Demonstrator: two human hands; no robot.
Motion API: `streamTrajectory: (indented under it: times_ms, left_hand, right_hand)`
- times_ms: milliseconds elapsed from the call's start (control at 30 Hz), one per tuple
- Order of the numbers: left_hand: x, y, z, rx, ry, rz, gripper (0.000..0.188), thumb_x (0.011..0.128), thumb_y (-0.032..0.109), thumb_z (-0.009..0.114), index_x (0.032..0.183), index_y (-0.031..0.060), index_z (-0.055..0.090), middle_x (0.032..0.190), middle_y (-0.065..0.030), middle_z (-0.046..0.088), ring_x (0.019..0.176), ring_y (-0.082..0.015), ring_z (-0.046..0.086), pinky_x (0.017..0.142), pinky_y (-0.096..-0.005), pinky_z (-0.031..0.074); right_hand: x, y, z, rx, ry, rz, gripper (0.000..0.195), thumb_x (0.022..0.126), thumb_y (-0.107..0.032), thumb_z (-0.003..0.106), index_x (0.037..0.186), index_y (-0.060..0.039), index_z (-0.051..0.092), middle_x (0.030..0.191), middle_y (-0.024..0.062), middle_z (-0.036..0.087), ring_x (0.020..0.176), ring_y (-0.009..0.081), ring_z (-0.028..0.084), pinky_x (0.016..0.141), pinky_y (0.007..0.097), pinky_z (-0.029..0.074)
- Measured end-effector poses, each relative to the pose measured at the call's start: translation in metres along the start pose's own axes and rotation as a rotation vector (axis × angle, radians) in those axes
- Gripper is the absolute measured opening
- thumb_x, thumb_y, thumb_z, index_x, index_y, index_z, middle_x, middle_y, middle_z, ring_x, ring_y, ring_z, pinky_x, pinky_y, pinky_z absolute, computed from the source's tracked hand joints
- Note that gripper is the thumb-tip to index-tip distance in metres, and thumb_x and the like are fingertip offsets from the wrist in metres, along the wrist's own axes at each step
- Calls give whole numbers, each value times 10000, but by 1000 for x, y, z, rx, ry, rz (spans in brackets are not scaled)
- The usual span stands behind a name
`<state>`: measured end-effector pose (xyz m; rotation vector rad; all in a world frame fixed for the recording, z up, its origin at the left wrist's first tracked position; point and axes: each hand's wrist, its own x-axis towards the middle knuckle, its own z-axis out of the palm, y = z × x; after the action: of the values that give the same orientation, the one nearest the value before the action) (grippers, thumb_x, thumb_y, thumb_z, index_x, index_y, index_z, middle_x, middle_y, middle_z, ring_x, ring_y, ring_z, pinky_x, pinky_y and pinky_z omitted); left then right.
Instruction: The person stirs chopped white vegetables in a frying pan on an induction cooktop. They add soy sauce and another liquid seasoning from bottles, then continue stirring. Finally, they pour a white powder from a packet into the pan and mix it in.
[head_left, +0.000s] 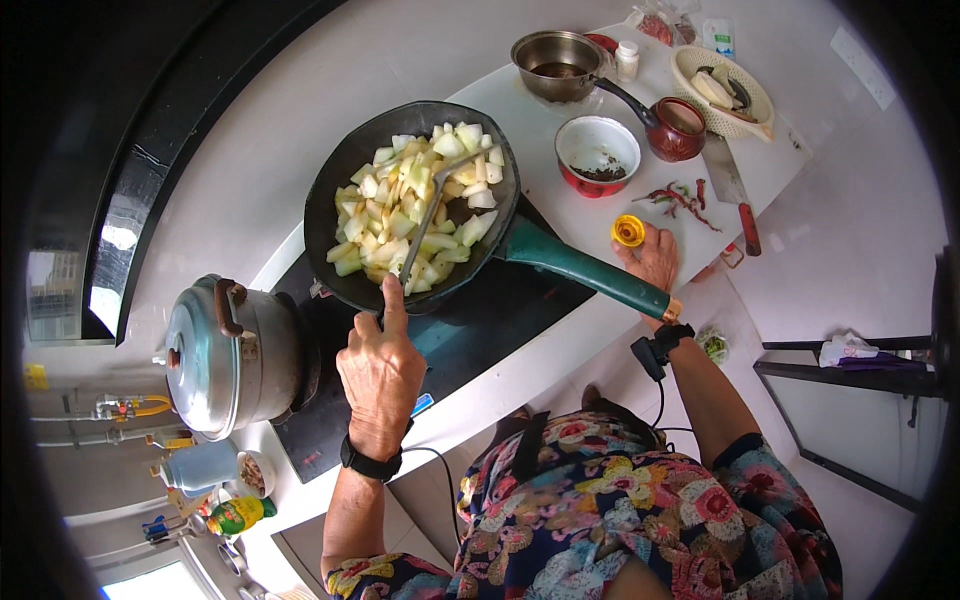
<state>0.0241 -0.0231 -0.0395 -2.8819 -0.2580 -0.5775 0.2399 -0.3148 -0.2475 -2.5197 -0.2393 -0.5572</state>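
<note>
My left hand (381, 367) grips the handle of a metal cooking spatula (426, 229), its index finger stretched along it. The spatula's head lies among chunks of pale green vegetable (405, 210) in a dark wok (322, 180). The wok's green handle (585, 270) points right and passes over my right forearm. Beyond that handle, my right hand (652, 259) holds a small yellow cap (628, 231) between thumb and fingers, its hollow side up, over the white counter. Dried red chillies (681, 201) lie just past the cap.
A lidded metal pot (247, 360) stands left on the black cooktop (480, 337). Behind my right hand are a red-and-white bowl (598, 146), a saucepan (555, 56), a brown pot (676, 127) and a cream basket (757, 97). A red-handled cleaver (748, 229) lies near the counter edge.
</note>
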Motion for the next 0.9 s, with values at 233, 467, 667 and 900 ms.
streamTrajectory:
  times_ms: [233,467,667,900]
  left_hand:
    - [-36,-22,-48,-27,-125,22,502,772,-23,646,1268,54,646,665,-117,512,531,-264,568,450,-376,461]
    - [-50,-43,-122,-32,-151,-84,465,774,12,736,1220,141,701,679,-98,517,593,-267,583,530,-391,482]
    - [-59,-58,-168,86,-285,-145,441,791,-25,740,1209,114,715,675,-85,527,576,-227,568,518,-360,445]
    - [-54,-73,-156,129,-366,-103,427,818,-14,705,1232,87,672,668,-95,536,588,-234,587,503,-370,430]
  right_hand:
    - [1,2,8,14,28,-14,616,799,-499,748,1211,-70,587,1025,144,523,990,352,532,860,482,431]
    - [1,14,8,14,12,-11,625,788,-481,757,1215,-58,587,1030,146,531,998,352,530,862,484,429]
    - [0,3,2,22,-7,-19,618,801,-465,754,1225,-51,578,1029,147,527,990,344,527,859,481,424]
    - [1,1,0,0,-9,-16,594,812,-458,744,1221,-64,571,1031,146,521,989,349,520,861,482,420]
